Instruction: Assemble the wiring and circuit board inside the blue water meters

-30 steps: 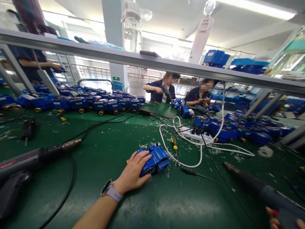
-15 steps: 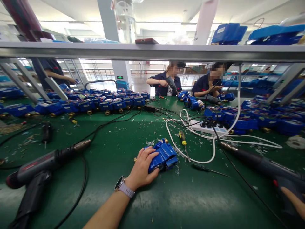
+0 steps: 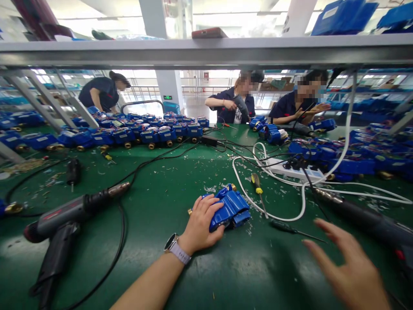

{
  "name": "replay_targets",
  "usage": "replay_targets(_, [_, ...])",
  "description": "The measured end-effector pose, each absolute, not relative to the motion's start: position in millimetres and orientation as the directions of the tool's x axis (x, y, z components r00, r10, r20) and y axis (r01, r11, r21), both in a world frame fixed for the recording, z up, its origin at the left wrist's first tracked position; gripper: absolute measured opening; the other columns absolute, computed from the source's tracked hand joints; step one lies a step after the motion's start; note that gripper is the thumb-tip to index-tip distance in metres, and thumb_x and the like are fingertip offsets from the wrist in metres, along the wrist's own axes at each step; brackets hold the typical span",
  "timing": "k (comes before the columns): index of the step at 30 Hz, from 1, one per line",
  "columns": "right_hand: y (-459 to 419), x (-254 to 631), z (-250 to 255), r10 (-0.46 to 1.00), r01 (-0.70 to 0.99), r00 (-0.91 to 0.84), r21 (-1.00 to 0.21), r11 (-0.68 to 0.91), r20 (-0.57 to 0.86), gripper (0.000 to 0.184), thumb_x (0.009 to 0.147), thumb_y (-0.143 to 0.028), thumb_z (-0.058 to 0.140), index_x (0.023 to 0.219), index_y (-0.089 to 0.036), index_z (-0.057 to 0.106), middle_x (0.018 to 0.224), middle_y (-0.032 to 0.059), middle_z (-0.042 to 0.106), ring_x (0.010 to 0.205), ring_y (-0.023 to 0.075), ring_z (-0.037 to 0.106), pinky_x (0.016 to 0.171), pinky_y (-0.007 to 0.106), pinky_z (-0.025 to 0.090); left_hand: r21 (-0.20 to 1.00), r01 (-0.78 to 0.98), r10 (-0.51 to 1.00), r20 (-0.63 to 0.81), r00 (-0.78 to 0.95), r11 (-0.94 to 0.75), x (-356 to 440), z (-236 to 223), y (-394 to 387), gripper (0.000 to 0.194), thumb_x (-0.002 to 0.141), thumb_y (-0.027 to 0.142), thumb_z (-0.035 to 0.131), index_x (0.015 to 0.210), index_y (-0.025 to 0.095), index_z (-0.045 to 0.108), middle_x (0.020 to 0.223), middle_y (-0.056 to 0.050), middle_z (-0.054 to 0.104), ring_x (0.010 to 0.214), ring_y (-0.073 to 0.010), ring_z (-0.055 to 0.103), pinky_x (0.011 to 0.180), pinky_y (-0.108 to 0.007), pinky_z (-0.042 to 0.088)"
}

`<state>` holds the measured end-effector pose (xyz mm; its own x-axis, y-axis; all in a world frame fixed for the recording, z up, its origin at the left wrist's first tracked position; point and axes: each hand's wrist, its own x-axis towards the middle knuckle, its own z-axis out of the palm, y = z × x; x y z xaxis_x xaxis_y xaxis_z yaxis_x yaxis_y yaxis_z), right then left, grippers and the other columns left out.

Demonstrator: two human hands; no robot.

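Note:
My left hand [image 3: 204, 221] lies over a blue water meter [image 3: 232, 206] with brass pipe ends, its fingers on top and its thumb at the near side. The meter rests on the green bench, and its left part is hidden under the hand. My right hand [image 3: 351, 262], slightly blurred, hovers above the bench at the lower right with thumb and fingers apart and nothing in them. Just beyond it lies a dark-handled screwdriver [image 3: 284, 227]. A heat gun [image 3: 364, 215] lies on the right side, close to my right hand.
Another heat gun [image 3: 87, 206] lies at the left. A yellow-handled screwdriver [image 3: 257, 184] is beside the white cable [image 3: 302, 206] and a power strip [image 3: 297, 171]. Several blue meters [image 3: 155, 134] line the back. Co-workers [image 3: 232, 103] stand beyond, under the overhead shelf [image 3: 193, 54].
My right hand has left the heat gun's handle at the right and moved left, opening. My left hand stays on the meter. The view has shifted slightly, and a co-worker at the left now bends forward.

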<state>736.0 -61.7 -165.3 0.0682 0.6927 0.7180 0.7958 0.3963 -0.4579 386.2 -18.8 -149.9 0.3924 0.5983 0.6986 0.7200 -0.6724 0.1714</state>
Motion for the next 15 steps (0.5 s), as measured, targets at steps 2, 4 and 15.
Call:
replay_targets(2, [-59,668,-153,0.637,0.658,-0.194,-0.383,0.648,0.746,0.034,0.107,-0.044,0.043,0.135,-0.024,0.043,0.128,0.0061,0.040,0.111,0.0306,0.044,0.091,0.048,0.038,0.172,0.727,0.609,0.688,0.394,-0.665,386,-150,-19,0.058,0.076,0.029,0.058,0.131,0.022,0.040,0.133,-0.006,0.046,0.132,-0.0210,0.035,0.116,-0.044,0.018])
replay_targets(4, [-49,618,-149,0.600,0.607,-0.219,-0.374,0.701,0.770,0.030,0.103,-0.034,0.042,0.130,-0.021,0.043,0.128,0.0069,0.038,0.114,0.0290,0.041,0.095,0.045,0.035,0.169,0.733,0.615,0.682,0.396,-0.659,386,-151,-19,0.060,0.076,0.029,0.059,0.132,0.023,0.039,0.134,-0.005,0.046,0.133,-0.0201,0.034,0.116,-0.043,0.017])
replay_targets(15, [-25,579,-171,0.656,0.725,-0.107,-0.393,0.565,0.747,0.032,0.102,-0.047,0.038,0.114,-0.019,0.046,0.120,0.0097,0.039,0.100,0.0303,0.050,0.070,0.042,0.051,0.204,0.708,0.610,0.695,0.382,-0.676,384,-150,-19,0.057,0.075,0.030,0.059,0.129,0.020,0.044,0.130,-0.007,0.049,0.131,-0.0226,0.036,0.115,-0.045,0.020])
